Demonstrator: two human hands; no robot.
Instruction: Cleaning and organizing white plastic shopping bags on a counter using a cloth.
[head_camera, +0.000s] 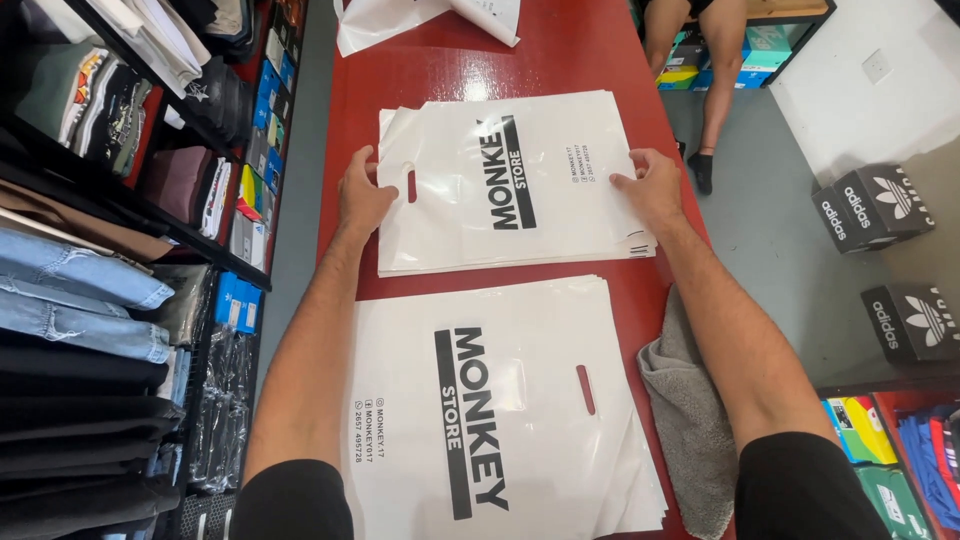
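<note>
Two stacks of white plastic carrier bags with black print lie on a red table. The far stack sits in the middle of the table, its cut-out handle toward the left. My left hand grips its left edge beside the handle hole. My right hand presses on its right edge, fingers on the top bag. The near stack lies close to me between my forearms, handle hole on the right, untouched.
A grey cloth lies at the table's right edge under my right forearm. More white bags sit at the far end. Shelves of folded clothes line the left. Black shoe boxes and another person's legs are at right.
</note>
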